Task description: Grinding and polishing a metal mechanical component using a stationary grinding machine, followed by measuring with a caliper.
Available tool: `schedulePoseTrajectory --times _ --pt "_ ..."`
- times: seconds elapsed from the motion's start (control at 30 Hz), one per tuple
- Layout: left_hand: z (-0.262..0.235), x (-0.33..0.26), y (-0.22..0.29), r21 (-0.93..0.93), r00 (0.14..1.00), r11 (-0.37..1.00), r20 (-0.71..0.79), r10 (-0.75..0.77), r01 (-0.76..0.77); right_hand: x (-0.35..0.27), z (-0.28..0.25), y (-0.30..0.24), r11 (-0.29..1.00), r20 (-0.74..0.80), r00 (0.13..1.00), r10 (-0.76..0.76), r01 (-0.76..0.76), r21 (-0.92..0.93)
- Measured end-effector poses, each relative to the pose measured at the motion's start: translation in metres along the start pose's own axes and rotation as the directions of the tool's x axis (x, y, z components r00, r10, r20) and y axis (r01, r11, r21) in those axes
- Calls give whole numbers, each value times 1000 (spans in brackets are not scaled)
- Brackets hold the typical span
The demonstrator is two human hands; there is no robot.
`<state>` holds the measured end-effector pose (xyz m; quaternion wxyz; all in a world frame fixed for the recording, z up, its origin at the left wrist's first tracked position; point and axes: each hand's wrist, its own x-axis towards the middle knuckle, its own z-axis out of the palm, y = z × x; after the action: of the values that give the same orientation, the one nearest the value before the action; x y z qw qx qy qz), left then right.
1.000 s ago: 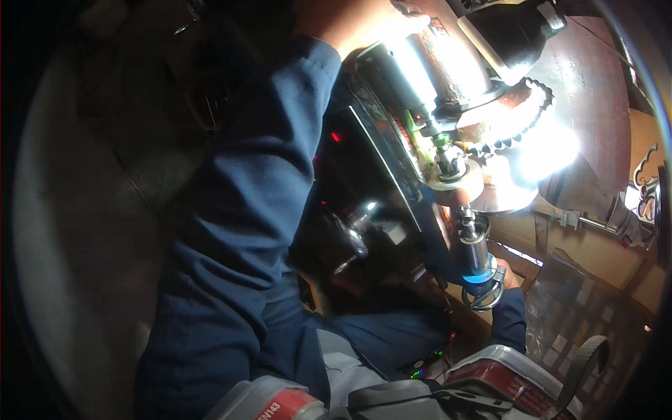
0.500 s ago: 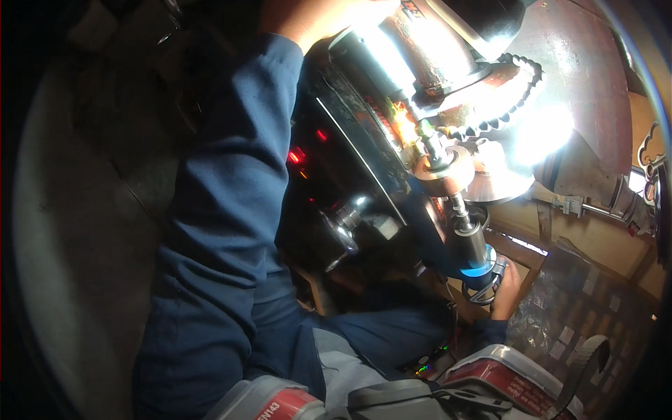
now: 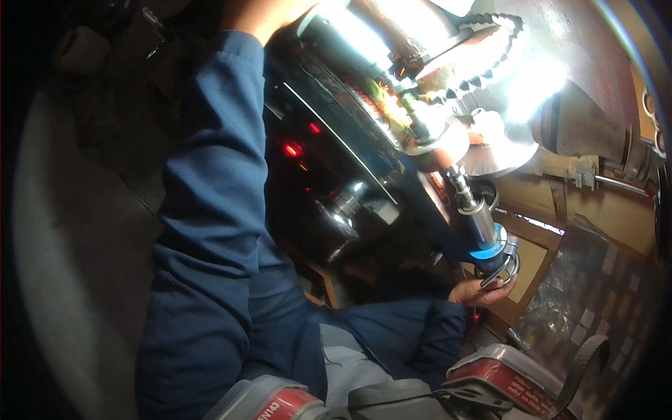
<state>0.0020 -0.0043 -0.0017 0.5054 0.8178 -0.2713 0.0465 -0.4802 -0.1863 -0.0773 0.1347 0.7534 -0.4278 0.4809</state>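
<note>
At the top edge my left hand (image 3: 269, 15) reaches to a brightly lit metal cylinder (image 3: 353, 35) of a machine. Glare and the picture's edge hide its fingers. Lower right, my right hand (image 3: 484, 290) is closed round the bottom end of a grey cylindrical tool (image 3: 479, 222) with a blue band and a bent wire loop. A stepped metal shaft (image 3: 459, 183) runs from this tool up to a round copper-coloured disc (image 3: 448, 148). Above the disc, orange glints show beside a narrow spindle (image 3: 418, 115). A black segmented hose (image 3: 483, 78) curves next to it.
A shiny handle (image 3: 341, 218) and red lights (image 3: 292, 149) show in the dark under the machine. At right lie a clear plastic sheet (image 3: 581, 301) over several small items and a metal rod (image 3: 619, 185). Red-and-white filter cartridges (image 3: 507, 378) fill the lower edge.
The lit machine parts and my left arm sit further left and up in view. The blue-banded tool is slightly further right, and more of my right hand shows below it.
</note>
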Motion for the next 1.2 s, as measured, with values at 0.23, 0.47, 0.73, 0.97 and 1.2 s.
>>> schedulePoseTrajectory --times 0.23,0.47,0.73,0.97,1.2 --pt "8 4 -2 -189 993 979 100 -58 76 -25 26 52 843 -229 811 -538 518 -148" --pt "12 16 -30 68 988 986 2 152 -152 -93 28 92 963 -80 983 -164 143 -227" --pt "21 20 -35 -85 998 995 8 55 -54 -46 24 51 992 -169 977 -126 126 -10" --pt "23 20 -25 -148 995 985 47 -87 93 13 -5 -1 991 -99 993 66 -77 -113" --pt "28 24 -33 -174 999 985 50 -8 16 20 -2 3 970 -76 996 44 -61 -236"
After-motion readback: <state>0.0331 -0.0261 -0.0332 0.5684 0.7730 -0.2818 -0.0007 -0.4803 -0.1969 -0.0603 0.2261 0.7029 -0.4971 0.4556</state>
